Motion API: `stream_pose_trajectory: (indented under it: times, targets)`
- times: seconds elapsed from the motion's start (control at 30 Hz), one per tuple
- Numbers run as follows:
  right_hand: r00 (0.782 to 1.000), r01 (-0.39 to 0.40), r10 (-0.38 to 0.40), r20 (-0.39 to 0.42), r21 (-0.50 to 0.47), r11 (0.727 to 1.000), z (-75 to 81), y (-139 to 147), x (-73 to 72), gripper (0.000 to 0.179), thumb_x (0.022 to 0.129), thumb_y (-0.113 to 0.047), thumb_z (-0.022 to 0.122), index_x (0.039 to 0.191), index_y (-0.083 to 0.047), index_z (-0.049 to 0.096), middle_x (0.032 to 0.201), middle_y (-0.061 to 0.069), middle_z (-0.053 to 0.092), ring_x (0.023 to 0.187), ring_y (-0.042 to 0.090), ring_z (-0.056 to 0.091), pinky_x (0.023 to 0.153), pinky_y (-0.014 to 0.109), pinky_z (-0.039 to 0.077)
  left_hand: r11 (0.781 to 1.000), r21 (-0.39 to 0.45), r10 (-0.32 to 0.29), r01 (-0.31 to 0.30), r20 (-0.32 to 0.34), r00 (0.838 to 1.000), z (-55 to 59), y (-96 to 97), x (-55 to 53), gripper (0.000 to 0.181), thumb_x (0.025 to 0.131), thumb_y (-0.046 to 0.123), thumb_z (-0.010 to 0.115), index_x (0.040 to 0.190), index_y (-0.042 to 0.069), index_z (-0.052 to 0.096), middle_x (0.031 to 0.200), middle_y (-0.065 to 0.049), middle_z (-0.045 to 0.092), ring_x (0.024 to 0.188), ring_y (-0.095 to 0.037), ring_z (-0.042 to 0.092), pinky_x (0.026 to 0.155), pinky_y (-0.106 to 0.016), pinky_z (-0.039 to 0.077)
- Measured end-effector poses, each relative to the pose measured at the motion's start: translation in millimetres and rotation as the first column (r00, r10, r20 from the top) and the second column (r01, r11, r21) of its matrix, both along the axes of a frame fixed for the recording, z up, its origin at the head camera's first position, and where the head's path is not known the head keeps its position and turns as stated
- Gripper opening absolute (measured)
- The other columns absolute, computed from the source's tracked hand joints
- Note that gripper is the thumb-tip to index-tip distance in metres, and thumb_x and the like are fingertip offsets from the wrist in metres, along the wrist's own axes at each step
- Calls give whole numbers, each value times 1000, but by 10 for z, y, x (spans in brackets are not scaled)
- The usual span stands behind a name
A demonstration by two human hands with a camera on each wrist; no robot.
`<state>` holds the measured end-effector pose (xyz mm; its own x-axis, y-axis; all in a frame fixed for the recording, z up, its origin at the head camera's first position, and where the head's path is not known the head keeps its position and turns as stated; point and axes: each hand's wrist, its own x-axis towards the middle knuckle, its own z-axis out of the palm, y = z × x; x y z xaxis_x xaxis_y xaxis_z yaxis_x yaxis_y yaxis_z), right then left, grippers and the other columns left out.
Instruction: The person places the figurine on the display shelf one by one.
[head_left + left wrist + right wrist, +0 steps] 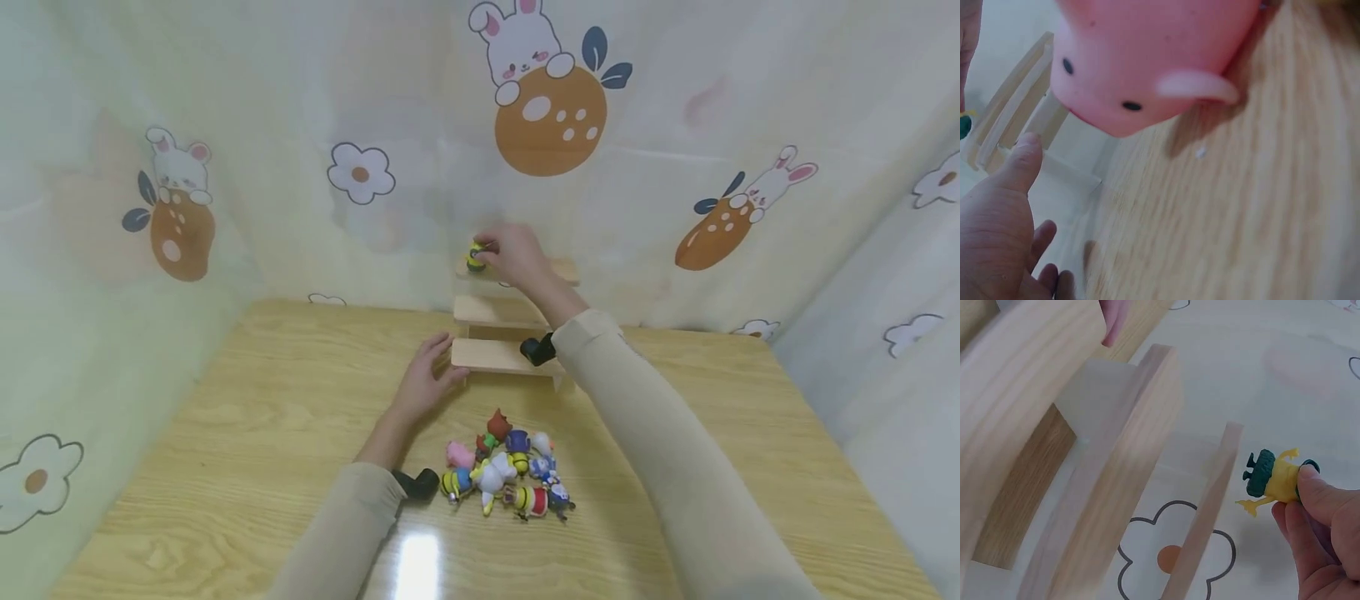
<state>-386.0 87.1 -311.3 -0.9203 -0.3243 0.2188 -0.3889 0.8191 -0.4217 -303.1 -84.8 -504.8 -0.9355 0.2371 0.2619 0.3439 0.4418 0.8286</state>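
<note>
A small yellow figurine with a dark green skirt (1283, 479) is pinched by its head between my right hand's (1329, 531) thumb and fingers. In the head view my right hand (516, 252) holds it at the left end of the top tier (564, 270) of a wooden step rack. The right wrist view shows its feet apart from that tier's edge. My left hand (423, 382) is spread at the left end of the lowest tier (487, 356), fingertips right at the wood. A pink pig figurine (1141, 56) looms large in the left wrist view.
Several small toy figures lie piled in front of the rack, among them a white and yellow one (495, 473) and a red and yellow one (531, 501). Behind the rack hangs a curtain (420, 267) with rabbit prints. A wood-grain table (300, 417) carries everything.
</note>
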Motion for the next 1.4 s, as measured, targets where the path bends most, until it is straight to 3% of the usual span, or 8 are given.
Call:
stream_pose_trajectory:
  times: [0.5, 1.4]
  targets:
    - [1000, 5, -5, -7, 27, 1000, -15, -55, -75, 32, 85, -17, 63, 114, -7, 62, 113, 9, 63, 99, 20, 62, 87, 30, 48, 1000, -21, 15, -15, -3, 1000, 19, 30, 60, 71, 80, 46, 60, 138, 11, 37, 145, -3, 32, 133, -21, 29, 109, -41, 27]
    - [1000, 13, -14, 26, 43, 999, 12, -65, -76, 37, 85, -17, 62, 120, -6, 57, 121, 9, 59, 103, 21, 60, 91, 32, 47, 999, -36, 24, -24, -20, 1000, 27, -4, 39, 68, 81, 44, 62, 136, 11, 39, 144, -4, 34, 132, -21, 32, 109, -42, 27]
